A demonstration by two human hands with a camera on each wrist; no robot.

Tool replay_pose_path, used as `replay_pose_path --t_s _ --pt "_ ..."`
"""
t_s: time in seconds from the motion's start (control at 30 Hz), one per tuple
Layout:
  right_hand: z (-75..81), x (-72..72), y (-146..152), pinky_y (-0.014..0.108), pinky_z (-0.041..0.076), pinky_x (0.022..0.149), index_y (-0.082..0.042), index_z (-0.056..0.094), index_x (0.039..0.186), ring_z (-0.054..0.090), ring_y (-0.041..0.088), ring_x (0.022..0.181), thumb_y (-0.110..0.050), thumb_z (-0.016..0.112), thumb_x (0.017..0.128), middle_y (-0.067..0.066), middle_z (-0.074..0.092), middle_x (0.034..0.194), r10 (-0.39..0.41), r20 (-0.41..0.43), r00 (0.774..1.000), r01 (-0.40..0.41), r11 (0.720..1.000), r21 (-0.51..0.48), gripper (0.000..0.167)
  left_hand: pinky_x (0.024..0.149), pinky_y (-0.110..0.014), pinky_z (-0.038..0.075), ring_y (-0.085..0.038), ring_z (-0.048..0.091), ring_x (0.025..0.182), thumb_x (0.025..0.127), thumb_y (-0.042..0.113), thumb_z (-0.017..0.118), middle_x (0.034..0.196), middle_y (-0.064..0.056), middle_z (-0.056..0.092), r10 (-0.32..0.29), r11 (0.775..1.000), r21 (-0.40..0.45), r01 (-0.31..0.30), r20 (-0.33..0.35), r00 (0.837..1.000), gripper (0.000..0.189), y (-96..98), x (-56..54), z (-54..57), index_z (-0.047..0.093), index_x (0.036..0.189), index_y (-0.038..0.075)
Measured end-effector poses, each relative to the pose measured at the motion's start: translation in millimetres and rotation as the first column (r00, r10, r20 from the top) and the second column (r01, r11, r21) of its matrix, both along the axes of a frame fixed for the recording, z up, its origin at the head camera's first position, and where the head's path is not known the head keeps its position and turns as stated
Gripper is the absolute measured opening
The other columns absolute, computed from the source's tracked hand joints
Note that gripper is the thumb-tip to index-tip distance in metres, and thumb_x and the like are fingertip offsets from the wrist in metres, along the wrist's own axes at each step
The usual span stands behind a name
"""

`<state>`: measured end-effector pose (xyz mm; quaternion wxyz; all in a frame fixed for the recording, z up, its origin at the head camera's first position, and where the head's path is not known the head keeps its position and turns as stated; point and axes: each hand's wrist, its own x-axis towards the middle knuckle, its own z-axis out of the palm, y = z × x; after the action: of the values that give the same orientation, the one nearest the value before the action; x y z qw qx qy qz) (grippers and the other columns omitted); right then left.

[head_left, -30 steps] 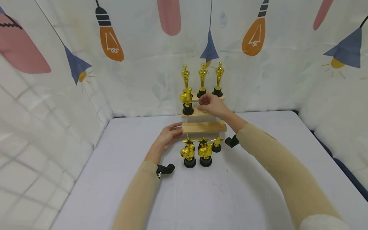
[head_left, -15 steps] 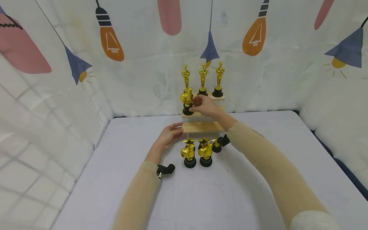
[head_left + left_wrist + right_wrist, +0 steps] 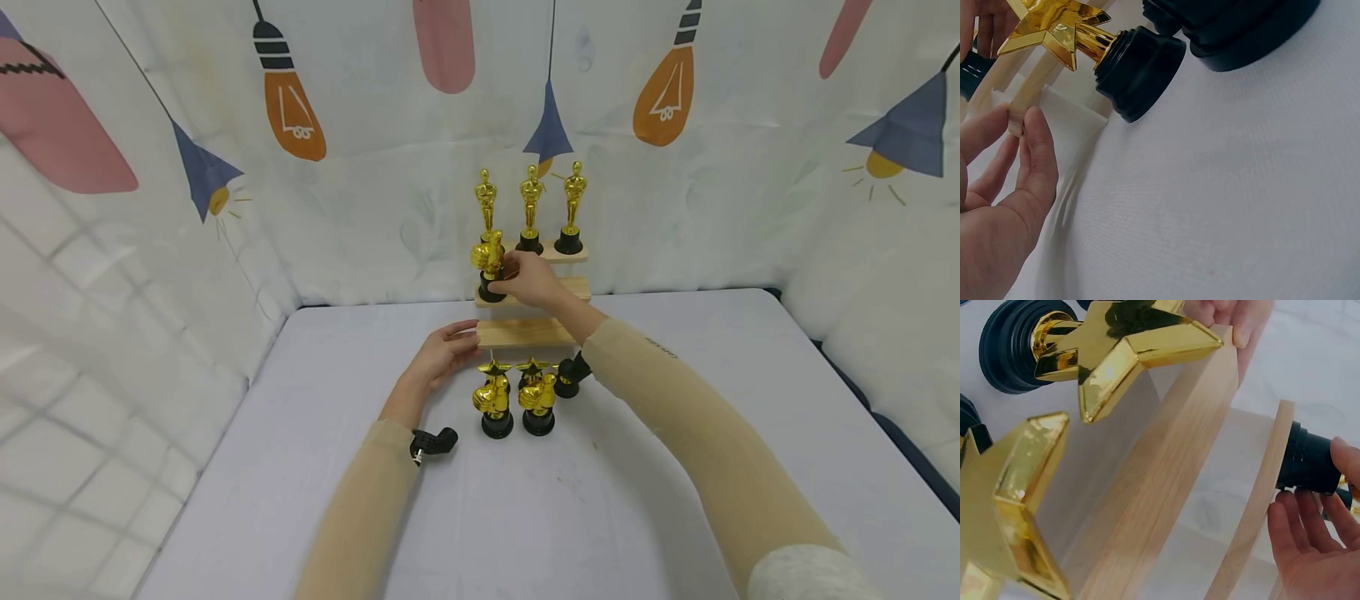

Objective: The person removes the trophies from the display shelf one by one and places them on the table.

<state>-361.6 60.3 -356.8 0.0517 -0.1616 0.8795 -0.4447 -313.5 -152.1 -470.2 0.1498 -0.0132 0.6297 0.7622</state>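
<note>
Right hand [image 3: 531,280] is up at the middle shelf [image 3: 576,289], and it has a grip: thumb to one side, fingertips to the other, pinching the black base of a golden thumbs-up trophy [image 3: 488,255]. That trophy stands upright at the shelf's left end, and the right wrist view shows its base against the board. Down to the left, the left hand [image 3: 441,353] has the end of the lowest shelf [image 3: 525,334] pinched between thumb and fingers, clear to see from the left wrist.

Look above, and three golden figure statuettes [image 3: 531,200] line the top shelf [image 3: 551,257], side by side on dark bases, the left one partly covered by the thumbs-up trophy in front. Below the boards, on the white table [image 3: 262,458], it's a row of three star trophies [image 3: 533,367], the rightmost half hidden behind a black wrist device [image 3: 575,367]. Nearer the person, two more thumbs-up trophies [image 3: 537,398] stand upright, just in front of the left and middle stars. Beige sleeves [image 3: 690,417] cover both forearms, and behind it all hangs a pale backdrop [image 3: 360,217] printed with orange bulbs and blue lamps.
</note>
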Motion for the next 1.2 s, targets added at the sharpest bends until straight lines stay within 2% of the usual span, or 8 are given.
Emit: replay_pose_path --t_s 0.23,0.4,0.53,0.77,1.03,1.2 --pt "0.1 6.0 4.5 0.045 0.052 0.097 -0.001 0.059 0.133 0.059 0.029 0.117 -0.021 0.077 0.095 0.014 0.064 0.124 0.004 0.012 1.000 -0.003 0.999 -0.053 0.047 0.097 -0.034 0.056 -0.025 0.062 0.112 0.102 0.002 0.062 0.141 -0.021 0.053 0.000 1.000 -0.007 0.000 0.002 1.000 0.050 0.2 0.7 1.0 0.048 0.150 0.001" --pt "-0.5 8.3 8.8 0.044 0.053 0.097 0.000 0.056 0.136 0.059 0.030 0.119 -0.018 0.076 0.096 0.015 0.062 0.127 0.018 0.023 1.000 -0.016 0.997 -0.071 0.049 0.098 -0.036 0.056 -0.026 0.062 0.113 0.102 0.001 0.063 0.141 -0.021 0.053 -0.002 1.000 -0.005 0.002 0.008 1.000 0.050 0.9 1.0 1.9 0.049 0.150 0.001" --pt "-0.3 9.5 11.7 0.043 0.053 0.098 0.001 0.054 0.139 0.059 0.030 0.120 -0.019 0.077 0.095 0.016 0.062 0.128 0.014 0.026 1.000 -0.012 0.998 -0.060 0.054 0.098 -0.036 0.055 -0.025 0.062 0.112 0.102 0.002 0.063 0.140 -0.020 0.053 -0.005 1.000 -0.010 0.005 0.006 1.000 0.050 1.1 0.9 2.1 0.048 0.150 0.001" --pt "-1.1 14.0 19.7 0.042 0.052 0.099 0.001 0.057 0.134 0.059 0.029 0.118 -0.019 0.079 0.093 0.015 0.064 0.126 0.019 0.005 1.000 -0.019 0.999 -0.031 0.051 0.096 -0.033 0.056 -0.024 0.063 0.111 0.102 0.001 0.063 0.140 -0.021 0.053 -0.003 1.000 -0.006 0.003 0.002 1.000 0.051 2.3 1.4 2.8 0.048 0.150 -0.001" --pt "3.0 27.3 37.1 0.044 0.049 0.104 -0.002 0.053 0.142 0.058 0.029 0.121 -0.019 0.079 0.094 0.014 0.062 0.130 0.010 0.053 0.999 -0.008 0.999 -0.035 0.057 0.098 -0.035 0.055 -0.025 0.063 0.112 0.101 0.001 0.063 0.140 -0.022 0.053 0.007 1.000 -0.006 -0.007 0.011 1.000 0.051 2.1 1.0 1.1 0.048 0.150 0.000" --pt "7.2 33.5 50.4 0.045 0.050 0.102 -0.003 0.055 0.141 0.059 0.030 0.118 -0.018 0.079 0.093 0.014 0.062 0.128 0.017 0.038 0.999 -0.016 0.999 -0.032 0.056 0.098 -0.036 0.055 -0.026 0.063 0.110 0.101 0.000 0.063 0.140 -0.022 0.053 0.007 1.000 -0.001 -0.007 0.001 1.000 0.050 1.4 0.2 0.3 0.048 0.149 0.000"
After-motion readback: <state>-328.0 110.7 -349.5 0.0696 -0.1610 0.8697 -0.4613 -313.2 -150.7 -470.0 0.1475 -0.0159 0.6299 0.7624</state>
